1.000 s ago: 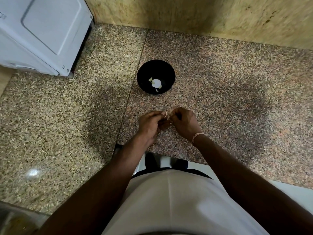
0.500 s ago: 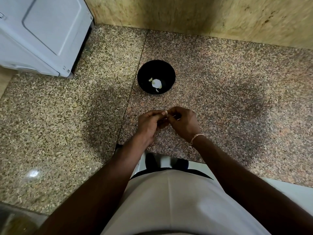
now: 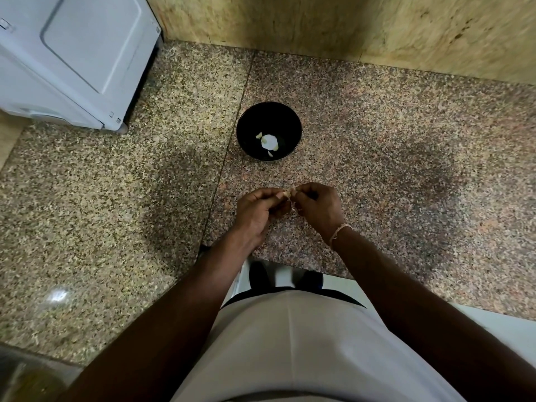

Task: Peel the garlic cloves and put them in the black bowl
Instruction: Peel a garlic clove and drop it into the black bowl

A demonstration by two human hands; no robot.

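Observation:
A black bowl [image 3: 243,140] stands on the speckled granite counter, with pale peeled garlic [image 3: 269,141] at its bottom. Below the bowl, my left hand [image 3: 258,211] and my right hand [image 3: 317,208] meet fingertip to fingertip above the counter. Both pinch one small garlic clove [image 3: 287,194] with tan papery skin, mostly hidden by my fingers. A thin shred of skin hangs below the clove between my hands.
A white appliance [image 3: 72,59] sits at the back left of the granite counter [image 3: 406,169]. A yellowish stone wall [image 3: 348,24] runs along the back. The counter's front edge lies just behind my wrists, with my light shirt below it.
My hands stay together at the same spot below the bowl. The fingers have shifted slightly on the clove, and a bit more tan skin shows between the fingertips.

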